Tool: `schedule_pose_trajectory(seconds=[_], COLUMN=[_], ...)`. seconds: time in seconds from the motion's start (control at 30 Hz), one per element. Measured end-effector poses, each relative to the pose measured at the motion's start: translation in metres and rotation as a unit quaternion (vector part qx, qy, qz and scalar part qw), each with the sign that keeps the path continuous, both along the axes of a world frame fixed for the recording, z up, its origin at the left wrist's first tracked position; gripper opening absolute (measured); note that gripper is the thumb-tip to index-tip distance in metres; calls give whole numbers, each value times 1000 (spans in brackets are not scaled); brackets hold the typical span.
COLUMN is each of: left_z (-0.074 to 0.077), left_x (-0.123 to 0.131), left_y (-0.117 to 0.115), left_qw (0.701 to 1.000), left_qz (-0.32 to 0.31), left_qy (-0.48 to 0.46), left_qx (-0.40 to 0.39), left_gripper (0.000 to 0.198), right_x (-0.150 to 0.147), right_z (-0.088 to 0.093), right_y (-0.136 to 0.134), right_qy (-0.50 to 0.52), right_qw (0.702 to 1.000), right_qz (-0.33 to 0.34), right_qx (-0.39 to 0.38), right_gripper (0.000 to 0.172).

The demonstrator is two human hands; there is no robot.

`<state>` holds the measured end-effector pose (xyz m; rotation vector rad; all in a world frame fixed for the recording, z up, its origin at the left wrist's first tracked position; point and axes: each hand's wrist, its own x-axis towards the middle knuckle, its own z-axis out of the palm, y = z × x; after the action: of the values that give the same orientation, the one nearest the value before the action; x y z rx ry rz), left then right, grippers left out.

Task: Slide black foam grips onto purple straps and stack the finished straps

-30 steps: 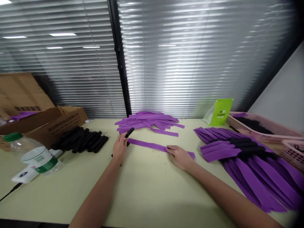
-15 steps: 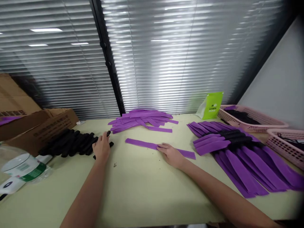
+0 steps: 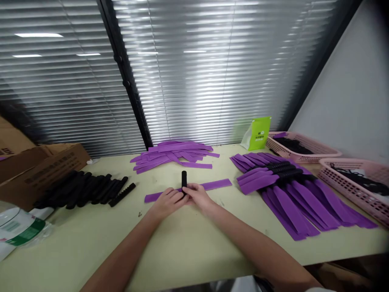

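Note:
A single purple strip (image 3: 215,184) lies flat across the middle of the pale table (image 3: 182,251). A short black bar (image 3: 184,179) rests across that strip near its centre. My left hand (image 3: 166,201) and my right hand (image 3: 196,194) meet at the near end of the bar, fingers pinching it against the strip. A row of more black bars (image 3: 88,188) lies at the left, one of them set a little apart.
A heap of purple strips (image 3: 173,152) sits at the back. Strips joined with black bars (image 3: 285,182) fan out at the right. Two pink baskets (image 3: 358,184) and a green pouch (image 3: 258,133) stand far right. Cardboard boxes (image 3: 39,162) and a plastic bottle (image 3: 18,231) are at left.
My left hand went to the black bars at the left, came back with one and set it across the strip. My right hand slid left to meet it. The view swung right.

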<state>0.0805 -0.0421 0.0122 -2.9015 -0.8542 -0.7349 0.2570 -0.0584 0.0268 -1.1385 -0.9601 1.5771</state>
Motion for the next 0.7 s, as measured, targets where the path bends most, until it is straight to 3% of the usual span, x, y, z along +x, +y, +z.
schedule_pose_trajectory(seconds=[0.1,0.2,0.27,0.4,0.53,0.6,0.7], left_z=[-1,-3,-6,-15,-22,-23,-21], left_x=[9,-5,-20,-38,-25,-16,-5], left_y=[-2,10,21,31,23,16,7], left_qw=[1000,997,989,964,948,947,939], left_qz=[-14,73,147,245,278,282,299], left_qy=[16,-9,-16,-9,12,23,45], left_qx=[-3,-12,-30,-106,-151,-151,-163], left_gripper=[34,35,39,54,63,63,65], right_x=[4,19,29,37,22,13,2], right_z=[-6,-6,-3,0,0,1,2], right_y=[2,6,8,2,-11,-14,-15], right_qy=[-14,-99,-200,-454,-607,-638,-655], right_qw=[1000,994,974,872,766,740,725], right_qz=[-13,-34,-48,-40,9,27,28], right_qx=[1,38,92,180,212,212,211], right_gripper=[24,24,25,24,42,41,35])
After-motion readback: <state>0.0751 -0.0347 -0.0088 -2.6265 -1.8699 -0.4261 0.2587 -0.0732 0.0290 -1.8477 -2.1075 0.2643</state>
